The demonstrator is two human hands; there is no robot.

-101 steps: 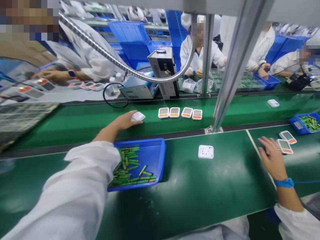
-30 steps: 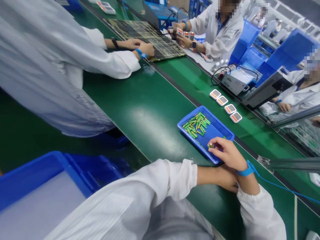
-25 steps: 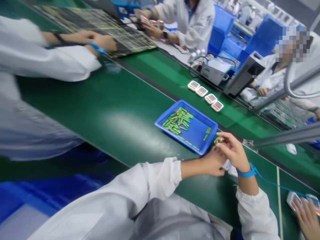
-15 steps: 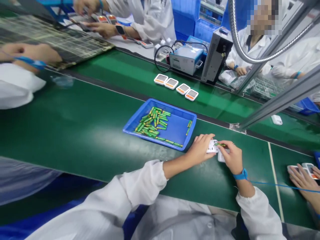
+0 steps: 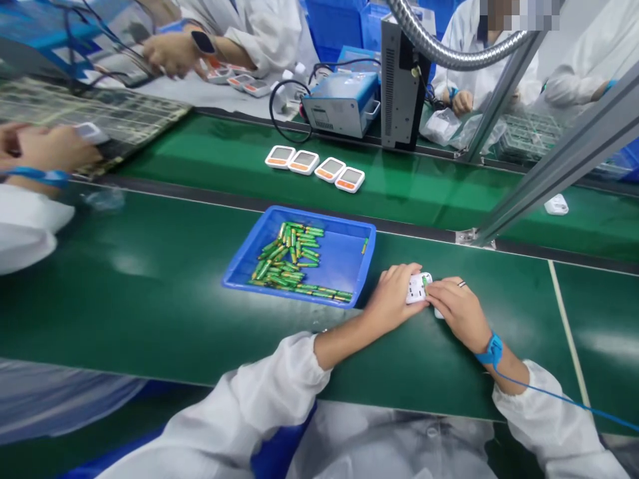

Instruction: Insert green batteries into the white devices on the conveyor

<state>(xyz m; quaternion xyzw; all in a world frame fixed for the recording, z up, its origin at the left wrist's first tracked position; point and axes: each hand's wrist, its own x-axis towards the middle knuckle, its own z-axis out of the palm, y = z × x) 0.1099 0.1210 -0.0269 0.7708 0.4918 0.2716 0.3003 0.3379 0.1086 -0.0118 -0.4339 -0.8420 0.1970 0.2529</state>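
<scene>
My left hand (image 5: 392, 294) is closed around the edge of a small white device (image 5: 417, 289), its back facing up on the green work surface. A green battery (image 5: 426, 282) sits at the device's right side, in its back. My right hand (image 5: 456, 307) pinches at that battery, fingertips touching the device. Under my right fingers another white piece (image 5: 438, 313) shows only its edge. Left of my hands stands a blue tray (image 5: 344, 256) with many loose green batteries (image 5: 282, 256), some lined up along its front wall.
Several white devices with orange strips (image 5: 303, 161) lie on the green belt beyond the tray. Behind them stands a blue-grey instrument box (image 5: 342, 103). A metal post (image 5: 549, 140) slants down at the right. A co-worker's hand (image 5: 57, 150) is at the left by a wire rack (image 5: 144, 120).
The battery has moved from right of the device into its back, my right hand with it. The view has shifted; the co-worker's hands at the right edge are out of sight.
</scene>
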